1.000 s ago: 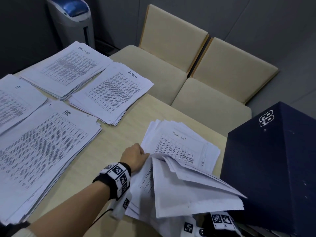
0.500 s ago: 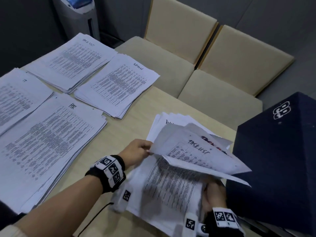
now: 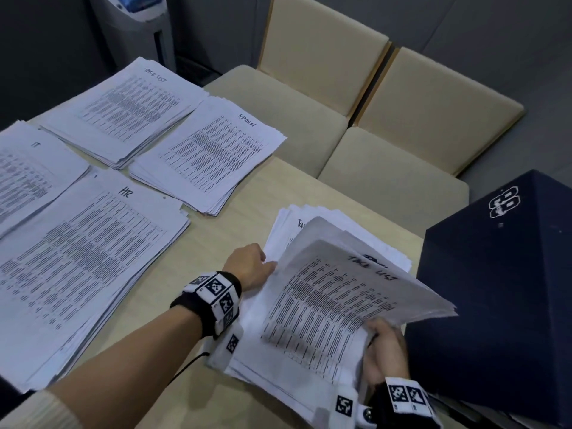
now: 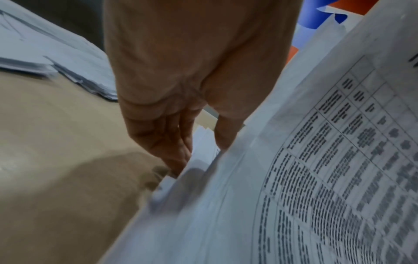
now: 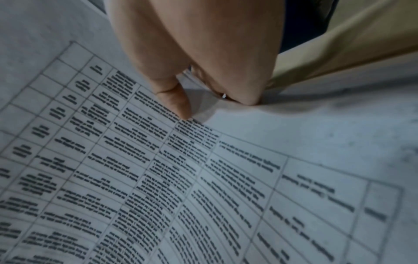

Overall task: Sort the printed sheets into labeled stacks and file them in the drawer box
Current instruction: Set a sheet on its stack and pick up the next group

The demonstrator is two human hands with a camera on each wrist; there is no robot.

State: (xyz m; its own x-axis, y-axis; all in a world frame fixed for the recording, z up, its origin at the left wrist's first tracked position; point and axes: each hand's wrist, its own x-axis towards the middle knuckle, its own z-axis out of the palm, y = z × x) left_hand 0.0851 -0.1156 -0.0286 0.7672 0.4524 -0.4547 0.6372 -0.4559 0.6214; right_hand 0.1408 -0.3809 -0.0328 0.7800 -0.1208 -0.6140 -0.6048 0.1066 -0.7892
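From the left, I see four sorted stacks on the desk (image 3: pixel 235 212): IT (image 3: pixel 31 174), HR (image 3: pixel 77 258), TASK LIST (image 3: pixel 123 109) and ADMIN (image 3: pixel 210 156), all lying where they lay a second ago. My left hand (image 3: pixel 250 267) has its fingers tucked into the left edge of the unsorted pile (image 3: pixel 309 329); the left wrist view shows the fingertips (image 4: pixel 178 160) between the sheets with the thumb above, pinching a few. Half a second ago the raised sheets were fanned apart; now they have closed into one curved bundle, its top sheet marked TASK LIST. I judge that bundle is headed for the far TASK LIST stack. My right hand (image 3: pixel 383 348) is clamped on the bundle's near right corner; the right wrist view shows its thumb (image 5: pixel 178 103) pressing the printed table, hidden from the head view. The dark drawer box (image 3: pixel 495 305) stands at the right, with no drawer visibly open.
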